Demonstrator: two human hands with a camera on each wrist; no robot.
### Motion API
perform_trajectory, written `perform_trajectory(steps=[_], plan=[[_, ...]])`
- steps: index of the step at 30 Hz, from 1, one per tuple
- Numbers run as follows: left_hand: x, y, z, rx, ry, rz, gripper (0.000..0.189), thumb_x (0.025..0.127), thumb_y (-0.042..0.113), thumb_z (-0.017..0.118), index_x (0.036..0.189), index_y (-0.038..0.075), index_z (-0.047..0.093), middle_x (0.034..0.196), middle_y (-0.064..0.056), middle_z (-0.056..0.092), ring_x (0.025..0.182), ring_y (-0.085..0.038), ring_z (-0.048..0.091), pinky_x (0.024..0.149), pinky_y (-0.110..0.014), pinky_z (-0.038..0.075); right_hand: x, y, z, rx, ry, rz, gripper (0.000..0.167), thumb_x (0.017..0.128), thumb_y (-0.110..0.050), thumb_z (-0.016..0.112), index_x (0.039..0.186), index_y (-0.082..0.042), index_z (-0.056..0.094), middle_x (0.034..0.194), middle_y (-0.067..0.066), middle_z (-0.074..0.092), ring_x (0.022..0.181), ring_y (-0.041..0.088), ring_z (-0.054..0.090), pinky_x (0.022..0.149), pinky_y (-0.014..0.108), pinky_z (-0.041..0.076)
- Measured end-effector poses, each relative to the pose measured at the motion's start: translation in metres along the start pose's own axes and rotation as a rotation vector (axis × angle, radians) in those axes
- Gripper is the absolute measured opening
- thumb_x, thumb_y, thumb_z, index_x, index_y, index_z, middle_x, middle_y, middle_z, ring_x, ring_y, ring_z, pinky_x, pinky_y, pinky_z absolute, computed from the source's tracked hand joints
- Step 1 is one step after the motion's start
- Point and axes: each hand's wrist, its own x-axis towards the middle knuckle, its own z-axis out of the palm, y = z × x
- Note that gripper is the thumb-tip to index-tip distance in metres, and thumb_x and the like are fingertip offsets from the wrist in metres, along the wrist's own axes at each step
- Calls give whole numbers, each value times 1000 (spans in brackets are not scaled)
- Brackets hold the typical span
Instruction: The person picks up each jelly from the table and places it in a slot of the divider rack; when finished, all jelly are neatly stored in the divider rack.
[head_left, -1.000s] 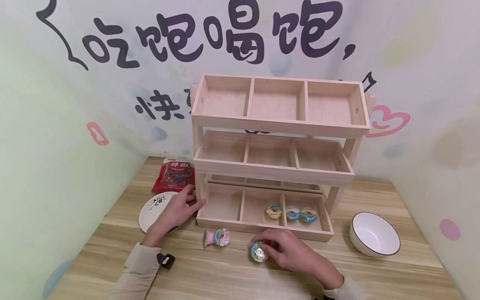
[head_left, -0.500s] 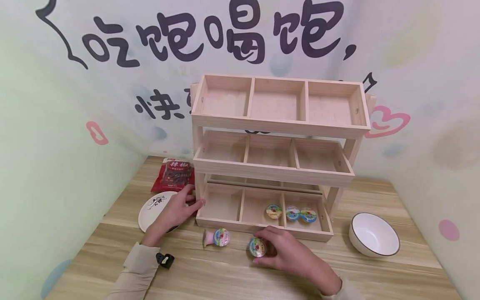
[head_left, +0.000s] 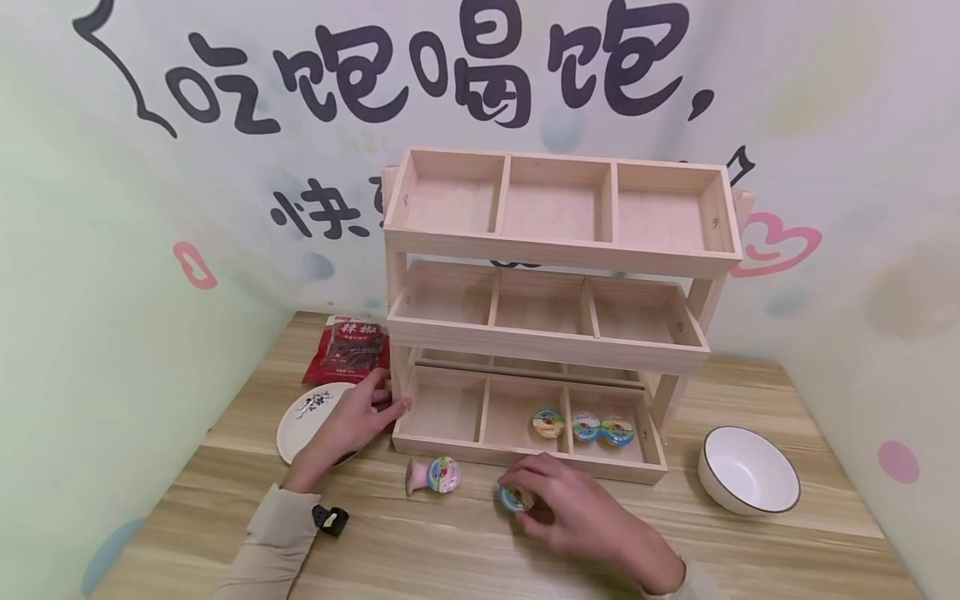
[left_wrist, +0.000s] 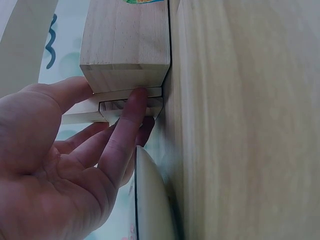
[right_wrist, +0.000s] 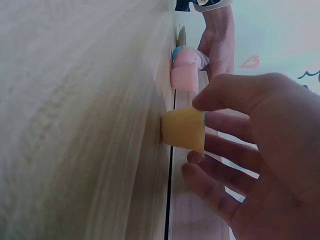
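Observation:
On the table in front of a three-tier wooden rack (head_left: 547, 258), my right hand (head_left: 573, 510) pinches a small yellow jelly cup (right_wrist: 184, 129) by its lidded rim. The cup stands on its base, its printed lid partly covered by my fingers in the head view. To its left, two pink jelly cups (head_left: 433, 476) lie close together. My left hand (head_left: 356, 423) holds the lower left end of the rack, thumb at the bottom tray's corner and fingers by the post. Three more jelly cups sit in the bottom tray (head_left: 450, 451), one in the middle compartment and two in the right.
A white plate (head_left: 291, 433) with a dark flower print lies under and beside my left wrist. Behind it rests a red packet of dried chillies (head_left: 352, 350). A white bowl (head_left: 750, 468) with a dark rim stands right of the rack.
Half a second ago, my right thumb and fingers were spread around the cup; now they have closed in on its lid. The left hand has stayed at the rack.

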Motion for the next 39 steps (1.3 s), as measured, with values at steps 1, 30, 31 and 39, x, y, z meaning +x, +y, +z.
perform_trajectory(steps=[1, 30, 31, 39], plan=[[0, 0, 0, 0, -1, 1, 61, 108, 29, 70, 155, 0, 45, 152, -31, 61, 138, -45, 65, 111, -59, 56, 0, 0, 0, 1, 2, -12, 39, 93, -28, 84, 130, -24, 75, 136, -11, 71, 131, 11, 66, 106, 40, 61], [-2, -3, 1, -22, 0, -13, 59, 109, 31, 69, 155, 3, 45, 153, -29, 61, 139, -44, 65, 111, -58, 57, 29, 10, -22, 128, 285, -34, 39, 87, -19, 93, 122, -12, 78, 124, -1, 78, 116, 17, 74, 97, 38, 65], [-2, -4, 1, -23, -1, -12, 59, 109, 31, 69, 155, 3, 45, 153, -29, 61, 139, -44, 65, 110, -58, 57, 31, 12, -23, 125, 287, -23, 40, 87, -19, 93, 122, -12, 78, 124, -1, 78, 117, 17, 74, 98, 38, 65], [0, -5, 1, -25, -1, 2, 60, 109, 31, 69, 156, 2, 44, 152, -29, 61, 139, -43, 65, 111, -57, 57, 48, 28, -27, 172, 227, 80, 39, 92, -22, 89, 129, -16, 77, 131, -3, 76, 125, 17, 70, 101, 42, 63]])
